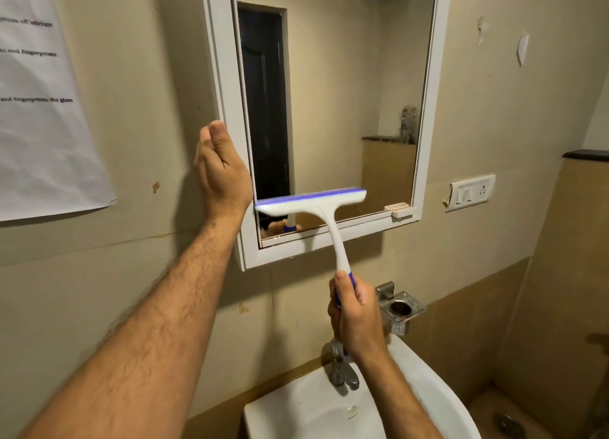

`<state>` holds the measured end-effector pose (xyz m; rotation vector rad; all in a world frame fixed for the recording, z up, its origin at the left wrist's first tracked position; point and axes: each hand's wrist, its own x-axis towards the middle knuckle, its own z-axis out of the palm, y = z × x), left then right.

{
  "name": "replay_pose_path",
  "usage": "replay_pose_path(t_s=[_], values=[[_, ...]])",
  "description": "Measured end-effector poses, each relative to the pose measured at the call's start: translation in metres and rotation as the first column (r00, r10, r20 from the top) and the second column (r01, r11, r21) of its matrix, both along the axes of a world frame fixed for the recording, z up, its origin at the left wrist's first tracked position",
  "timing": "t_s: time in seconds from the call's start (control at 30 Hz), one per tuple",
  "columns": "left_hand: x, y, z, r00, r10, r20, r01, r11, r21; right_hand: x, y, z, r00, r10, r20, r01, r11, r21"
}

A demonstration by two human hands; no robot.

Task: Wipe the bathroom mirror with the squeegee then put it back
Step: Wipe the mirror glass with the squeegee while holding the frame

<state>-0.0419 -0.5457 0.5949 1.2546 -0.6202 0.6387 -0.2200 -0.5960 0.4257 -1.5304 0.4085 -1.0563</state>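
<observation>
Two hands share the work at a wall-hung mirror (329, 102) above a white sink (428, 389). Farthest left, a printed paper sheet (49, 109) hangs on the wall. Next comes the left hand (219, 171), laid flat against the outer left side of the mirror's white frame (227, 109), its fingers (216, 132) straight and together, clamped on nothing, seemingly steadying the cabinet. Right of it, the squeegee (311, 201) lies with its white head and violet rubber edge across the lower left part of the glass, roughly level, the blade apparently touching the glass, though the contact is hard to confirm from this angle. Its handle slopes down and to the right, past the bottom frame rail, into the right hand (357, 320), whose fingers (342, 283) are wrapped tight around the violet grip end. The tool looks like light, stiff plastic with a soft, flexible blade; the grip end is the sensible hold, and even pressure should keep the blade flat. Farther right, a metal holder (400, 310) is fixed to the wall and a switch plate (471, 191) sits beyond the mirror.
</observation>
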Motion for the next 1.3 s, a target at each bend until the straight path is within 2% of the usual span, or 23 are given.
replay_pose_path(t_s=[0.17,0.3,0.47,0.67,0.77,0.9,1.03,1.2,1.3], values=[[0.001,0.0,-0.002,1.0,0.02,-0.008,-0.02,1.0,0.01,-0.007,0.004,-0.031,1.0,0.004,-0.017,-0.004,0.999,0.036],[0.003,-0.001,-0.003,1.0,0.006,-0.01,-0.006,1.0,0.002,0.004,0.001,0.006,0.998,0.017,0.053,-0.018,0.999,0.033],[0.003,0.0,-0.003,1.0,0.013,-0.005,-0.013,1.0,-0.007,0.021,-0.004,0.045,0.992,-0.015,0.122,0.024,0.997,-0.074],[0.004,-0.002,-0.004,1.0,0.011,0.002,-0.011,1.0,-0.023,0.009,-0.002,-0.021,0.999,-0.022,0.028,0.022,1.0,-0.009],[0.007,-0.004,-0.004,1.0,0.022,-0.009,-0.023,0.999,-0.038,-0.001,-0.001,-0.035,0.999,-0.034,-0.009,0.034,0.999,-0.012],[0.008,-0.005,-0.004,1.0,0.01,-0.025,-0.012,0.999,-0.052,-0.001,-0.007,0.005,0.998,-0.063,-0.001,0.063,0.998,-0.027],[0.011,-0.005,-0.005,0.999,0.004,-0.047,-0.006,0.999,-0.041,0.009,-0.008,0.04,0.997,-0.069,0.037,0.073,0.991,-0.109],[0.011,-0.006,-0.005,0.999,-0.007,-0.034,0.006,0.999,-0.053,0.006,-0.002,-0.005,0.997,-0.07,-0.012,0.069,0.997,-0.039],[0.011,-0.005,-0.004,1.0,-0.006,-0.026,0.004,0.998,-0.055,-0.001,-0.003,-0.034,0.994,-0.096,-0.041,0.094,0.994,-0.058]])
